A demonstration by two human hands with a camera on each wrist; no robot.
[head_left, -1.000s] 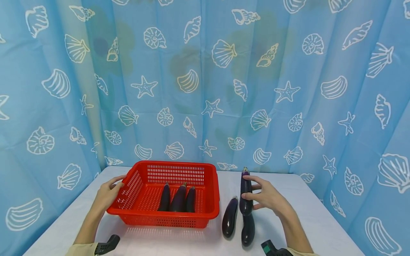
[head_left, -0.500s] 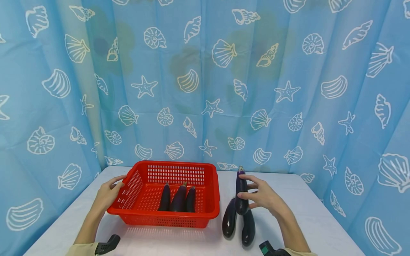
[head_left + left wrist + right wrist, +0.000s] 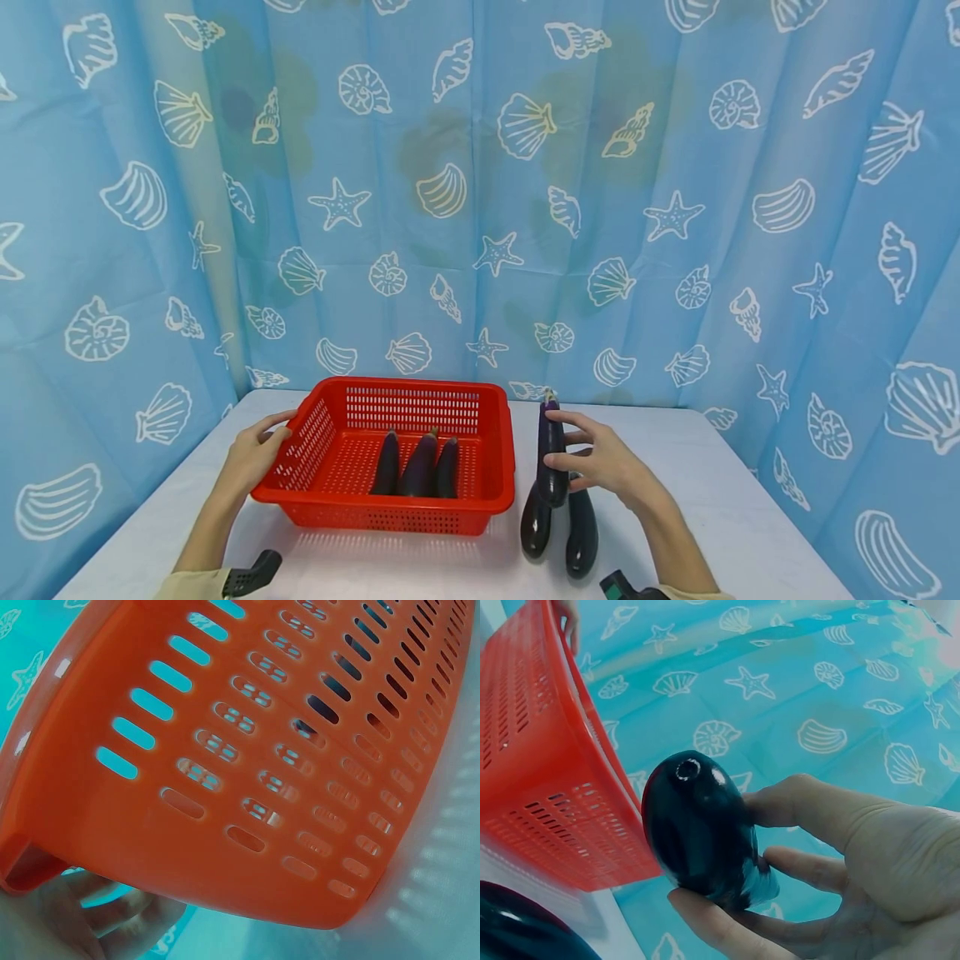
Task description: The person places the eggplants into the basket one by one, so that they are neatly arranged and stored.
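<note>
My right hand (image 3: 606,457) holds a dark purple eggplant (image 3: 552,458) between thumb and fingers, stem end up, just right of the red basket (image 3: 382,500). Its glossy blunt end (image 3: 694,817) faces the camera in the right wrist view. At the basket's left rim, my left hand (image 3: 253,454) grips the edge; in the left wrist view the fingers (image 3: 124,915) show below the rim's corner. Inside the basket, three eggplants (image 3: 417,471) lie side by side, stems pointing away. Below the held eggplant, a second one (image 3: 534,529) and a third (image 3: 581,537) lie on the table; the held one partly covers them.
A white-covered table (image 3: 675,517) carries everything. Blue curtains (image 3: 480,208) printed with shells and starfish hang behind it and along both sides. The basket's perforated wall stands between the held eggplant and the three inside. Black devices (image 3: 255,575) are strapped at both wrists.
My right hand has moved left with the eggplant, from above the right-hand eggplant on the table to above the left-hand one, nearer the basket. The left hand and basket have stayed put.
</note>
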